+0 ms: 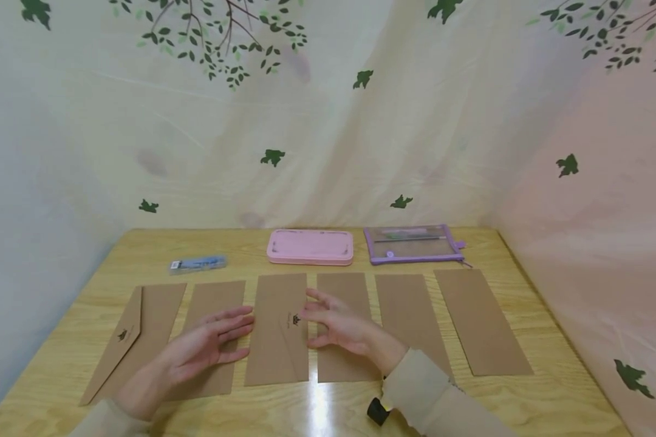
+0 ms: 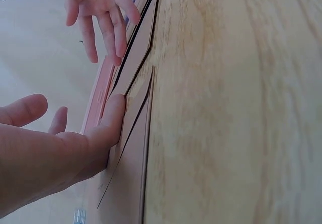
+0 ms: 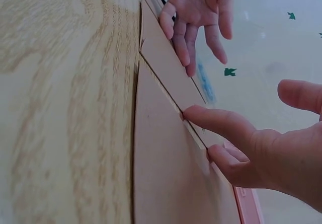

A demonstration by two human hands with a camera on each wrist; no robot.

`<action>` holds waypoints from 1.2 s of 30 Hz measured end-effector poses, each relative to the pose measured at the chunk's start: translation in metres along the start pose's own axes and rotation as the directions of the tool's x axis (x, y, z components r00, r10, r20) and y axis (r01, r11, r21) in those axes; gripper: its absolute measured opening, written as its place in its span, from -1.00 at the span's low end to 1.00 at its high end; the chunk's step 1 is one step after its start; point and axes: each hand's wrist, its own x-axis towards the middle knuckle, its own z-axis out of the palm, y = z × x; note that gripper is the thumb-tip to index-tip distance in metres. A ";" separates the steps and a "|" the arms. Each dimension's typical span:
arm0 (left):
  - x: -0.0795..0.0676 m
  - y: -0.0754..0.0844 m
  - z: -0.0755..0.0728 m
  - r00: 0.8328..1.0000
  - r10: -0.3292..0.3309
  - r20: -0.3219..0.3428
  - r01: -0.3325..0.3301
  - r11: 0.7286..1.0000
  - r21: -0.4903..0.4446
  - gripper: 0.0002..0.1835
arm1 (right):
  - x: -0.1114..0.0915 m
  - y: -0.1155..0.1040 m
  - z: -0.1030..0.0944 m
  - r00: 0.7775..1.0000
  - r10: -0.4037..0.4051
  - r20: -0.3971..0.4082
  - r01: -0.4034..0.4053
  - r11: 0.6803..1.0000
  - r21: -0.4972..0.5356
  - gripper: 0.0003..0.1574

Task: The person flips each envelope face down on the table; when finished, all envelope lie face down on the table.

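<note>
Several brown paper envelopes lie in a row across the wooden table. Between my two hands is the middle envelope, its flap side up with a small dark crown print. My left hand has its fingers spread over the envelope to its left, fingertips right at the middle envelope's left edge. On the other side, my right hand reaches over the neighbouring envelope, its fingertips at the middle envelope's right edge. In the right wrist view, the fingertips meet the envelope edges. Neither palm holds anything.
The leftmost envelope shows its pointed flap; two plain ones, a nearer envelope and the rightmost envelope, lie to the right. Behind them are a blue packet, a pink case and a purple-edged zip pouch. Curtains surround the table.
</note>
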 end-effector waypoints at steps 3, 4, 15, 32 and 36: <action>-0.001 0.001 0.000 1.000 -0.006 0.002 0.006 1.000 -0.007 -0.31 | 0.001 0.001 -0.001 1.000 0.000 -0.002 0.000 1.000 0.003 -0.01; -0.001 0.002 0.001 1.000 -0.008 0.004 0.008 1.000 -0.011 -0.31 | 0.001 0.001 -0.001 1.000 -0.001 -0.002 0.001 1.000 0.002 -0.01; 0.000 0.005 0.003 1.000 -0.021 0.005 0.021 1.000 -0.010 -0.32 | -0.001 0.001 0.000 1.000 -0.005 -0.013 0.004 1.000 -0.017 -0.02; 0.001 0.005 -0.001 0.999 -0.043 -0.008 0.043 0.999 -0.017 -0.30 | 0.002 0.004 0.001 1.000 0.000 -0.029 0.000 1.000 0.007 -0.03; 0.001 0.006 -0.001 0.999 -0.045 -0.006 0.045 0.999 -0.017 -0.29 | 0.001 0.003 0.000 1.000 0.001 -0.026 -0.001 1.000 0.006 -0.04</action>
